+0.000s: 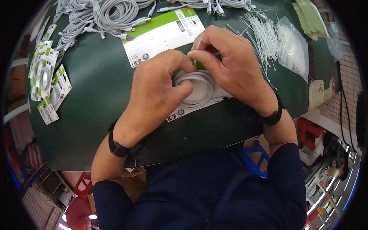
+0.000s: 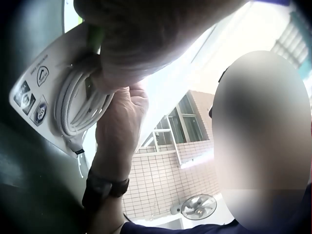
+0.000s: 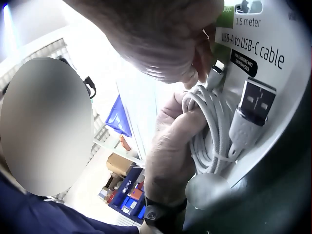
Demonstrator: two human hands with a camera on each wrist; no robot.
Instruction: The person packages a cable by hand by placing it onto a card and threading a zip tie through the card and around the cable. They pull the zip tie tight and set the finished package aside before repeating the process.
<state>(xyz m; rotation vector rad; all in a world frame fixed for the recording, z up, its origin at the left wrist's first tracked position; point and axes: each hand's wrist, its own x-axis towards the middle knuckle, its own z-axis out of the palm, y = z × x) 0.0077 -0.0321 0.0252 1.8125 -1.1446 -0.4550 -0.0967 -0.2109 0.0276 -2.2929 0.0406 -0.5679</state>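
A coiled white USB cable (image 1: 205, 90) lies against a white and green printed card (image 1: 177, 115) in front of the person. The left hand (image 1: 151, 86) grips the coil at its left side, thumb inside the loop. At the top of the coil, the right hand (image 1: 235, 63) pinches a thin white zip tie (image 1: 195, 64) between thumb and index finger. Much of the tie is hidden by the fingers. In the right wrist view, the USB-A plug (image 3: 256, 100) rests over the card's face, and the smaller USB-C plug (image 3: 216, 69) sits by the right fingertips.
Another flat card (image 1: 161, 32) lies just beyond the hands. Bundled white cables (image 1: 111, 15) fill the back left. Loose zip ties (image 1: 262, 38) and a clear bag of ties (image 1: 291, 50) lie right. Carded cables (image 1: 44, 73) are heaped left; green cards (image 1: 310, 19) stand back right.
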